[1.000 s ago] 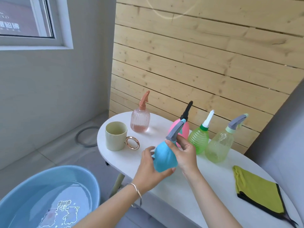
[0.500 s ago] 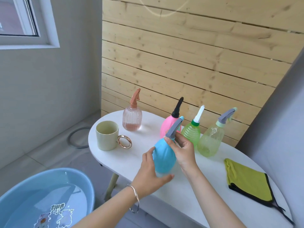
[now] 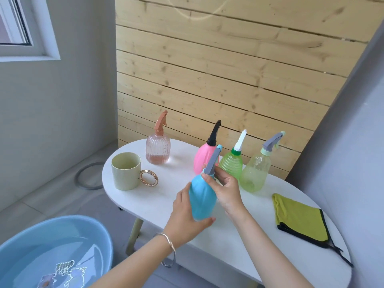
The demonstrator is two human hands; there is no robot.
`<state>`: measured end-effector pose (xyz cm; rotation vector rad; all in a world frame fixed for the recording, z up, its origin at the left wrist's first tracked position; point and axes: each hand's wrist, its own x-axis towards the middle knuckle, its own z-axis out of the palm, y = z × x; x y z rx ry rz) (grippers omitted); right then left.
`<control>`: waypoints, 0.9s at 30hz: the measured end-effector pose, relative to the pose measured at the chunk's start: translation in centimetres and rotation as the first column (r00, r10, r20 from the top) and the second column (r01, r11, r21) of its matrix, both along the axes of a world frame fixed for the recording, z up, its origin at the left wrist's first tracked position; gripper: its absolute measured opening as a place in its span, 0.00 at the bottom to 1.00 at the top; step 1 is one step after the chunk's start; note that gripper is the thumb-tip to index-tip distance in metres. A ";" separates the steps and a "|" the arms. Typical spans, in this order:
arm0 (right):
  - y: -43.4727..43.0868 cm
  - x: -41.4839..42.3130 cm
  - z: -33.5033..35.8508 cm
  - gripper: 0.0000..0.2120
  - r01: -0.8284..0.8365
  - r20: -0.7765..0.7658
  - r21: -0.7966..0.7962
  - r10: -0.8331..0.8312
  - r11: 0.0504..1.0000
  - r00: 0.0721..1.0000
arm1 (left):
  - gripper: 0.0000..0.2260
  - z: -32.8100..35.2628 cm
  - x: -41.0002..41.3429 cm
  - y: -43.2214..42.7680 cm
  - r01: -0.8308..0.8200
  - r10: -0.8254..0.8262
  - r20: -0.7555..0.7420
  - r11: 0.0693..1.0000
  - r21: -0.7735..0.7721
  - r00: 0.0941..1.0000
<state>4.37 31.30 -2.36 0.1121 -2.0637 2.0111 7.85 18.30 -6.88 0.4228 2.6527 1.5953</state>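
A blue spray bottle (image 3: 201, 198) with a grey trigger head stands tilted slightly over the white oval table (image 3: 158, 206). My left hand (image 3: 187, 217) grips its round body from the left and below. My right hand (image 3: 225, 189) holds the neck and grey trigger head from the right. Behind it stand a pink bottle (image 3: 202, 155), a green ribbed bottle (image 3: 231, 163) and a pale green bottle (image 3: 256, 172).
A peach ribbed spray bottle (image 3: 158, 148) and a cream mug (image 3: 125, 171) with a gold ring handle sit at the table's left end. A yellow-green cloth (image 3: 299, 218) lies at the right. A blue basin of water (image 3: 52, 256) stands on the floor, lower left.
The view has shifted a little. Both hands keep hold of the blue bottle, which has come down nearer to the table.
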 end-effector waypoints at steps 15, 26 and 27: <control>-0.7 0.7 -0.1 0.11 0.110 -0.122 0.165 -0.090 0.980 0.988 | 0.39 0.0 -3.9 1.8 -0.122 0.123 -0.133 0.992 0.018 0.983; 1.7 0.7 0.6 0.10 -0.166 0.066 0.167 0.157 0.972 0.985 | 0.53 -0.3 -5.0 -0.9 0.100 -0.103 -0.018 0.987 -0.126 0.995; 1.8 0.7 0.6 0.10 -0.168 0.068 0.177 0.159 0.970 0.985 | 0.52 -0.3 -5.3 -1.0 0.153 -0.153 0.010 0.982 -0.114 0.988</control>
